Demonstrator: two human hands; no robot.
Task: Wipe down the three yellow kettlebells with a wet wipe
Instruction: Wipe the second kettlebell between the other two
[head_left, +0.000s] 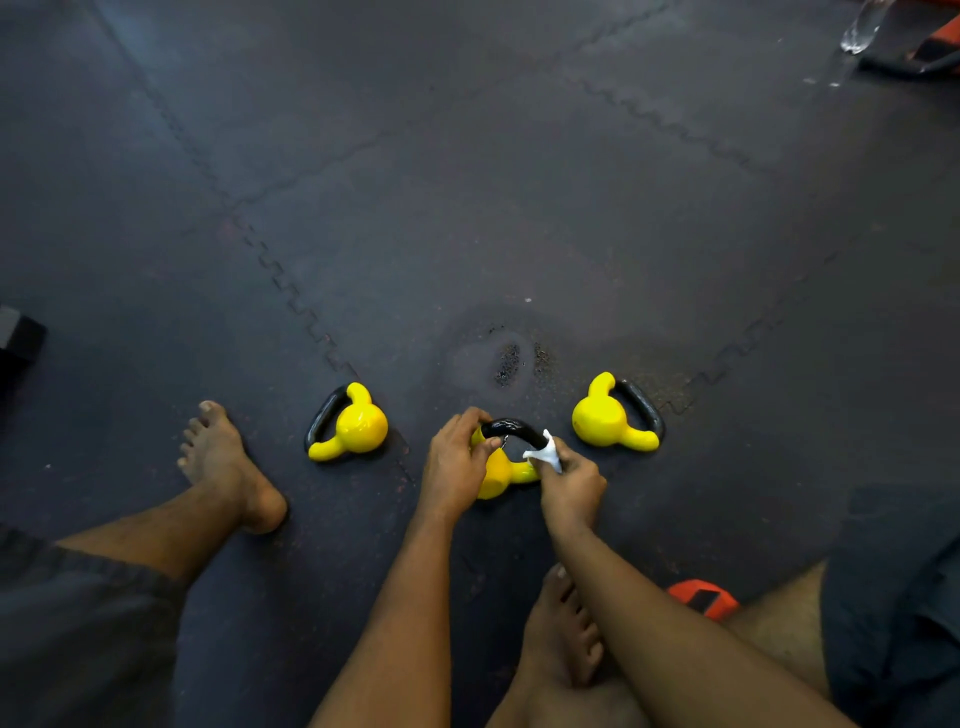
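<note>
1. Dark interlocking rubber mats cover the floor (467, 182); a person sits on it barefoot, three kettlebells in a row just ahead.
2. The middle kettlebell (496, 475) sits between the hands, and its black handle (511, 428) faces away. The left kettlebell (361, 428) and right kettlebell (605, 418) lie on their sides, apart from it.
3. The left grip (454, 467) is curled round the handle's left end, likely to steady the weight against rubbing.
4. The right grip (571, 488) pinches the bunched wipe (545, 454) against the handle's right end, probably to rub along the bar.
</note>
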